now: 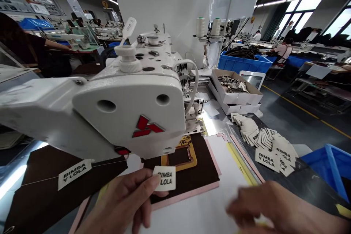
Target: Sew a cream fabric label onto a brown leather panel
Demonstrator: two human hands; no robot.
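Note:
My left hand [128,197] pinches a white fabric label [168,178] printed in black, thumb on top, in front of the sewing machine head [131,109]. Beyond the label, a yellow frame [193,157] lies on dark brown fabric [207,175] with pink edging. To the left, another printed label [74,173] rests on more brown fabric [33,190], a thread running across it. Motion blurs my right hand [257,204], which hovers over the white sheet [192,212] at lower right; its fingers look bent, and whether they hold anything is not visible.
Fanned labels [263,142] lie on the dark table at right, near a blue bin [329,168]. A white box [238,95] of small pieces stands behind them. Thread cones [200,27] rise beside the machine. People work at other machines in the background.

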